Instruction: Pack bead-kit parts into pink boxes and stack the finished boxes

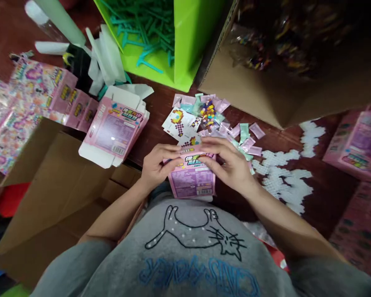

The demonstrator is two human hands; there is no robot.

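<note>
– Pink carton point(191, 181): where is it?
– At the table's near edge, against the person's shirt, printed back up. It is probably braced there to keep it steady.
– And the hands?
– The left hand point(156, 165) grips its top left corner, fingers curled closed. The right hand point(227, 163) pinches the top edge. Pattern cards point(179, 123) lie at twelve o'clock, flat cartons point(114, 132) at ten.

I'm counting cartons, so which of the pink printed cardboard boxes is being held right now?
The small pink printed box, gripped between the left hand and the right hand. The flat unfolded pink boxes left of it lie untouched.
</note>
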